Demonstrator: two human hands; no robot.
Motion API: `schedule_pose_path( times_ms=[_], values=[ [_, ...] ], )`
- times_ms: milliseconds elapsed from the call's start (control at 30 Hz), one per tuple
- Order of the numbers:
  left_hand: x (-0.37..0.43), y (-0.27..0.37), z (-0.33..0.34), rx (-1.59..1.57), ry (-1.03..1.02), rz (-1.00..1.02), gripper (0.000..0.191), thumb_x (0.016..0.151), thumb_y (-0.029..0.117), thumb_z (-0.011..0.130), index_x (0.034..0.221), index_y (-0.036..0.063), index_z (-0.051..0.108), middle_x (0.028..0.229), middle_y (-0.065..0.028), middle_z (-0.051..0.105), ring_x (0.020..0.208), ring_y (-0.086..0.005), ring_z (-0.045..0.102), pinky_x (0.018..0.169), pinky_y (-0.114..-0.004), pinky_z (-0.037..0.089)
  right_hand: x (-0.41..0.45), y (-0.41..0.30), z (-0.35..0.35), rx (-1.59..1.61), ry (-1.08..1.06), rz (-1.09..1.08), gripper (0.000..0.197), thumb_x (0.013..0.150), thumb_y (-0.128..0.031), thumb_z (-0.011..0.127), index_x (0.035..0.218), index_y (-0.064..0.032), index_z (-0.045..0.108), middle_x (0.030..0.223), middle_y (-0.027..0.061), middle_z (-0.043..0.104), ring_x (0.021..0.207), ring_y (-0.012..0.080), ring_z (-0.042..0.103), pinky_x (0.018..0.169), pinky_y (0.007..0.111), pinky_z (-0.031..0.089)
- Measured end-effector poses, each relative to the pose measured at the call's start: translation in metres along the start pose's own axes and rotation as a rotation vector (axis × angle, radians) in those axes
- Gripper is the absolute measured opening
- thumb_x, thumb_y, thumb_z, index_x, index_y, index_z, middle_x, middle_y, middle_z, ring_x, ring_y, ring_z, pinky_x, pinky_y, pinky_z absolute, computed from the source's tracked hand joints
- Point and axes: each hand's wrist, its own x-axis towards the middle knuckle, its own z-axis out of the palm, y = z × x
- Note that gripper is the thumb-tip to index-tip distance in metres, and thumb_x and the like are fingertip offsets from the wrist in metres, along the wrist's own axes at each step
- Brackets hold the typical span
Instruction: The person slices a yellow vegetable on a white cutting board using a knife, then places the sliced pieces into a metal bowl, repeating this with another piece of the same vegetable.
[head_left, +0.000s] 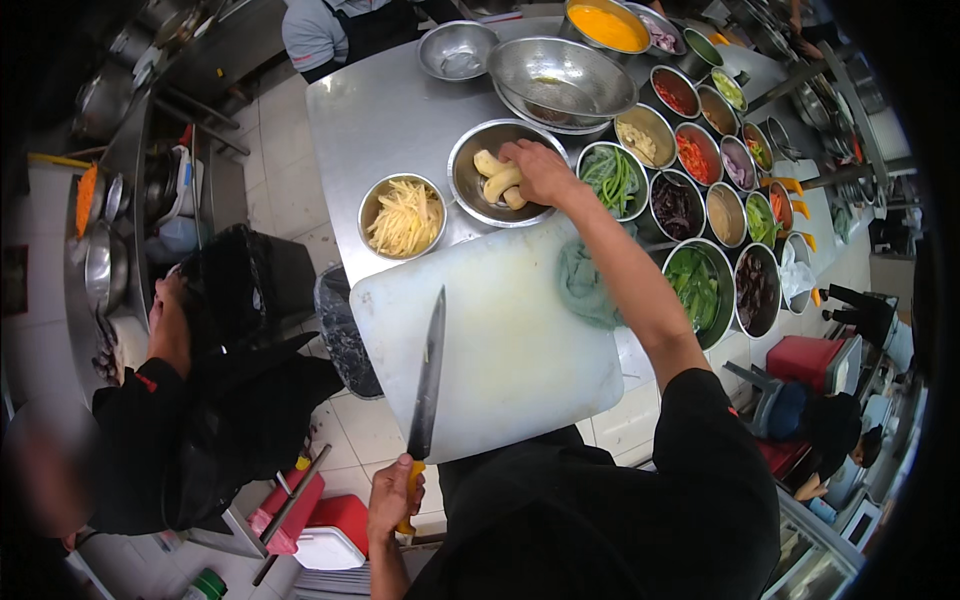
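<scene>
My left hand (396, 495) grips the yellow handle of a large kitchen knife (429, 375), whose blade lies over the left part of a white cutting board (525, 330). My right hand (534, 174) reaches into a steel bowl (469, 202), touching pale, peeled vegetable pieces (499, 182); its fingertips are partly hidden, so a firm hold cannot be told. Left of that bowl stands a smaller one of pale vegetable strips (405, 219). A green cloth (589, 285) lies at the board's right edge, partly under my right forearm.
Steel containers of green beans (611, 180), chopped red vegetables (697, 154) and leafy greens (694, 289) crowd the right side. A perforated steel bowl (562, 79) stands behind. At left, a co-worker (165, 442) stands near a black-lined bin (247, 277); another person (322, 34) is across the table.
</scene>
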Motion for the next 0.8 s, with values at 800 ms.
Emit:
schedule_pose_path(
  times_ms=[800],
  values=[
    [0.022,-0.046,-0.003,0.091,0.082,0.018,0.061,0.104,0.053,0.045,0.077,0.0006,0.059,0.053,-0.0010,0.047,0.042,-0.0083,0.043,0.039,-0.026,0.034,-0.239,-0.110,0.116,0.658,0.146,0.256,0.041,0.072,-0.006,0.078,0.111,-0.0040,0.069,0.100,0.0102,0.068,0.087,0.0203,0.065,0.076,0.029,0.054]
  ],
)
